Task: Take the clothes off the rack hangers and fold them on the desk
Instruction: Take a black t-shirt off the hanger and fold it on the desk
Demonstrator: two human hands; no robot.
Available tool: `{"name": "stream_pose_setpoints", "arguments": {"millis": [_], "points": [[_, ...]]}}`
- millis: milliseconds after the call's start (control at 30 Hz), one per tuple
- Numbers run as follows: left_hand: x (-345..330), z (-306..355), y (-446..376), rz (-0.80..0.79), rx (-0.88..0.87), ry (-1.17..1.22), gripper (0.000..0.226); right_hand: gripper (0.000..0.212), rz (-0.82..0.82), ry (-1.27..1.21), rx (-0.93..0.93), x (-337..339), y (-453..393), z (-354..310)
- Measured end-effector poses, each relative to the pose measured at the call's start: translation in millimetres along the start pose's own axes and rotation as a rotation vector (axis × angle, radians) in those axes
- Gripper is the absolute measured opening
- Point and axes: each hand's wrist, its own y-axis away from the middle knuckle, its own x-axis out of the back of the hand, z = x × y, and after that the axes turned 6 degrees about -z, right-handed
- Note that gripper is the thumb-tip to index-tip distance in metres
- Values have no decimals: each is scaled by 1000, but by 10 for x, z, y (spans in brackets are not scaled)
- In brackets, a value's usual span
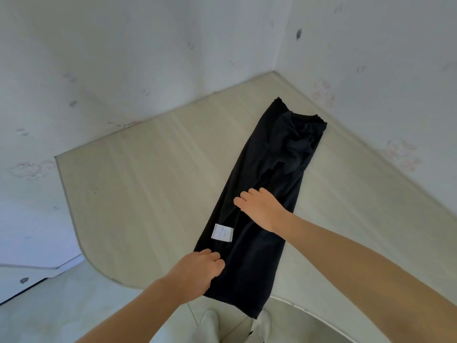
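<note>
A black garment [272,157] lies on the pale wooden desk [148,181] as a long narrow strip, folded lengthwise, running from the near edge toward the far corner. A white care label [222,232] shows on its near part. My left hand [197,273] holds the near left edge of the cloth, fingers curled on it. My right hand [259,209] rests flat on the middle of the strip, fingers fairly straight. The bottom hem hangs a little over the desk's near edge.
The desk fits into a corner between two white walls [371,58] with faint flower prints. Its left end is rounded, with floor [37,313] beyond. My light trousers [210,325] show below the near edge.
</note>
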Motion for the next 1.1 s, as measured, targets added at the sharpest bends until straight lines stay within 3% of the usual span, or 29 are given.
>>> {"name": "stream_pose_setpoints", "arguments": {"millis": [100,233,333,433,500,533,633,700,867,1100], "points": [[-46,-16,37,-14,-44,-20,33,47,77,59,63,-27,164,44],[-72,44,63,-52,-58,122,13,41,8,100,120,-164,305,37],[29,80,96,-128,36,423,13,46,-70,55,89,-229,404,-31],[99,4,112,-27,146,655,15,56,-14,5,45,-278,554,-51],[125,-143,98,96,201,411,32,68,-17,44,45,-312,686,-55],[118,-225,86,151,149,215,46,73,-50,63,44,-338,759,-55],[74,-384,24,89,-96,-252,88,90,-124,92,16,-416,996,-102],[50,-448,-37,27,-238,-461,87,100,-148,90,4,-479,1163,-147],[50,-487,-227,-69,-381,-685,78,81,-96,105,51,-618,1565,-279],[74,-503,-396,-67,-457,-618,75,71,-114,63,3,-801,1795,-358]]}}
